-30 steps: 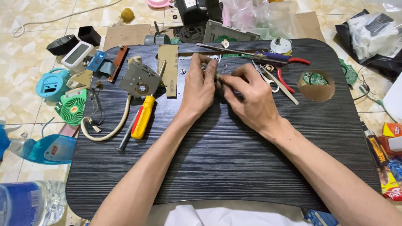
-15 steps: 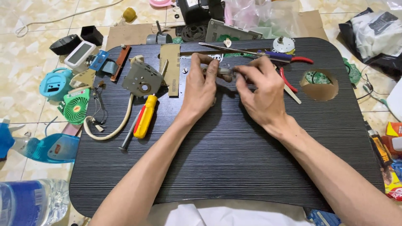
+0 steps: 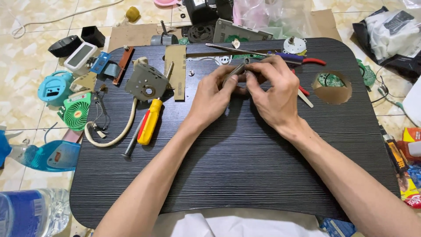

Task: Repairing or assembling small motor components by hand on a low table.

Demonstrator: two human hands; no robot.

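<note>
My left hand (image 3: 215,94) and my right hand (image 3: 274,90) meet over the far middle of a black lap table (image 3: 245,166). Together they pinch a small grey metal part (image 3: 239,70), held just above the tabletop; most of it is hidden by my fingers. A yellow-and-red screwdriver (image 3: 147,125) lies to the left of my left forearm. A grey motor housing (image 3: 144,82) with a cream cord sits beyond it. Red-handled pliers (image 3: 307,61) lie behind my right hand.
A round hole (image 3: 332,87) is cut in the table's right side. A brown circuit board (image 3: 176,70) lies flat near the housing. On the tiled floor at left are a green mini fan (image 3: 76,112), a blue bottle (image 3: 44,154) and a water bottle (image 3: 30,217). Bags and packets clutter the right.
Both hands have lifted the small grey part slightly off the table and turned it between the fingertips. The view has shifted a little; the tools on the table stay where they were.
</note>
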